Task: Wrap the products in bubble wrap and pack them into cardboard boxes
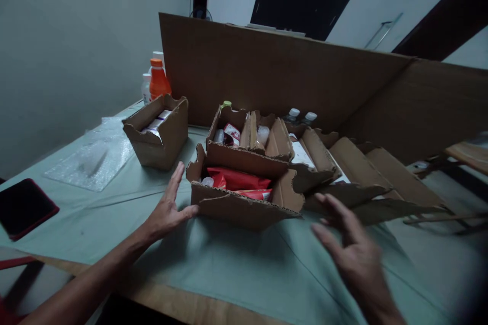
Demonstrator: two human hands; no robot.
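Observation:
In the head view an open-topped cardboard box (244, 213) stands in the middle of the table, with red packets (238, 179) and a clear plastic item (208, 181) inside. My left hand (170, 213) is at its left end, fingers stretched and thumb close to the near corner; whether it touches the cardboard I cannot tell. Off the right end of the box hovers my right hand (348, 244), fingers apart, slightly blurred and holding nothing.
A row of cardboard boxes (324, 177) with assorted goods stands behind. On the left are another box (163, 137), bubble wrap (95, 152), a phone (26, 208) and an orange bottle (158, 81). A tall cardboard panel (267, 68) rises along the back.

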